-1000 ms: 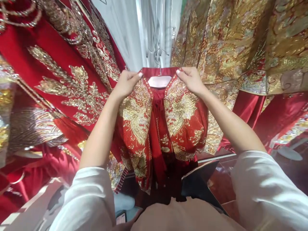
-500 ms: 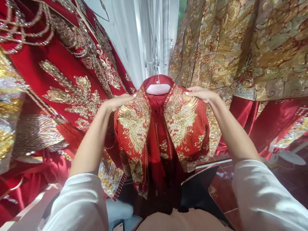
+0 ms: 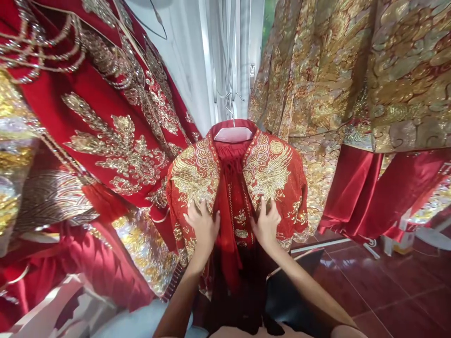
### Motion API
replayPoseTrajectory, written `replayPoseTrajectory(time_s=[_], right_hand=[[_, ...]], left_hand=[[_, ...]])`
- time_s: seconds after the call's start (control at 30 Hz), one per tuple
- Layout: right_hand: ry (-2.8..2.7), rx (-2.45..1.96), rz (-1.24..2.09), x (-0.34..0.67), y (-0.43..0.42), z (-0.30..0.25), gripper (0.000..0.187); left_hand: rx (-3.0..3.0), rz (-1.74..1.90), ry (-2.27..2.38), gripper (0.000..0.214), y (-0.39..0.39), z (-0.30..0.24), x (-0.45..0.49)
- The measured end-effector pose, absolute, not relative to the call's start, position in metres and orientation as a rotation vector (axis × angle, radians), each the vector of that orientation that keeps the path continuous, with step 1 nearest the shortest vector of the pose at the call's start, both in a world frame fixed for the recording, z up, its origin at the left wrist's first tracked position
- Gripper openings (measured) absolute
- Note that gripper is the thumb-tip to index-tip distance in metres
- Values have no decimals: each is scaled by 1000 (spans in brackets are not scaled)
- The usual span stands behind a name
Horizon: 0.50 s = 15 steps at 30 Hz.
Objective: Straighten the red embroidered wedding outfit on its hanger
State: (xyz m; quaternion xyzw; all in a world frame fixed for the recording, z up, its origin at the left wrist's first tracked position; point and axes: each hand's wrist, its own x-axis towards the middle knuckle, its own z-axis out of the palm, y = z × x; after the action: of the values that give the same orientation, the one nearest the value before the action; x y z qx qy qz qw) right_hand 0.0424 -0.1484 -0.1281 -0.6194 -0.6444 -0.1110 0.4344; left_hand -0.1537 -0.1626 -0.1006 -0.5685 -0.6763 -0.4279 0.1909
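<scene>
A red jacket (image 3: 295,180) with gold phoenix embroidery hangs on a metal-hooked hanger (image 3: 229,107) in front of me, its front parted. My left hand (image 3: 203,226) rests on the jacket's left front panel, fingers apart, its thumb near the front edge. On the opposite panel lies my right hand (image 3: 267,221), spread in the same way with its thumb by the inner edge. Neither hand visibly pinches the cloth. Between the two panels, red inner fabric (image 3: 227,234) with gold trim shows. A pale piece (image 3: 233,135) sits inside the collar.
Red garments (image 3: 88,117) with silver-gold beadwork fill the left side. Gold brocade garments (image 3: 324,84) with red satin below hang at the right. White curtain folds (image 3: 186,51) stand behind. Dark red floor tiles (image 3: 369,281) and a black panel (image 3: 296,281) lie below.
Both hands have left the jacket's shoulders and come down and inward onto the front panels. Their fingers are now spread. The jacket still hangs in place.
</scene>
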Motion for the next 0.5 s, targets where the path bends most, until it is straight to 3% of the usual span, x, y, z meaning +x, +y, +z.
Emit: replayPoseTrajectory(time_s=[0.2, 0.33, 0.5], right_hand=[[-1559, -1465, -95, 91, -148, -139, 39], [-1417, -1606, -56, 95, -168, -144, 36], [-1317, -1458, 215, 71, -177, -126, 23]], left_hand=[[-1627, -1306, -2084, 20, -189, -127, -190], [-1748, -1265, -2229, 30, -200, -117, -208], [-1979, -1600, -2128, 41, -213, -99, -203]])
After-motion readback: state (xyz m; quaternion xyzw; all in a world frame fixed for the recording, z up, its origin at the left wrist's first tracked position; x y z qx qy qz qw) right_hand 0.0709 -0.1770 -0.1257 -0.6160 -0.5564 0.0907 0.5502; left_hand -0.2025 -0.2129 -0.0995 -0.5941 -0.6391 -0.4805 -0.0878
